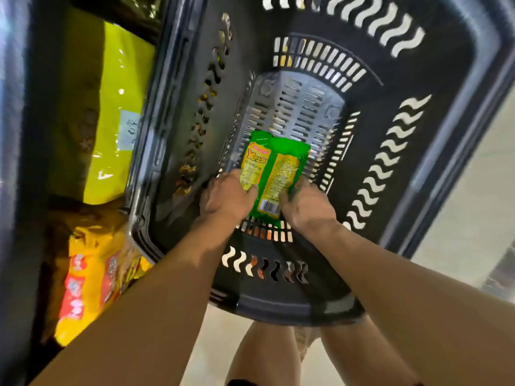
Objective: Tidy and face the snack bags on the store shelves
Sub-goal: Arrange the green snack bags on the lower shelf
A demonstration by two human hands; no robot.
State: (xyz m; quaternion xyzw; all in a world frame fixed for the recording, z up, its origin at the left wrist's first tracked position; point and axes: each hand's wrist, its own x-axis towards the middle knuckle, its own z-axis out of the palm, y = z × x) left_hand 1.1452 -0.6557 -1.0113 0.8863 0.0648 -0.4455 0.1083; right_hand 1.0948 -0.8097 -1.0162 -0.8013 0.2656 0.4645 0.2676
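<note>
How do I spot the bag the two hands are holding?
Find the big dark basket in the middle. Inside it, the left hand and right hand grip one small bag. It alone is green with a barcode; the bags outside are yellow.

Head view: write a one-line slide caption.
Left hand and right hand hold a green snack bag inside a dark basket.

Shop, packaged-snack aisle.
- Dark grey perforated plastic shopping basket (459, 79) with wavy side slots fills centre.
- In basket: green-and-yellow printed plastic snack bag (271, 168), printed barcode (269, 208) at near end.
- Left: blurred dark vertical shelf frame (16, 162). Right of it, packaged stock.
- Far left: large glossy lime-yellow bag (117, 79) with small white label (128, 129).
- Near left: crumpled orange-yellow bags with red panels (92, 280).
- Pale glossy floor (468, 213) to right of basket.
</note>
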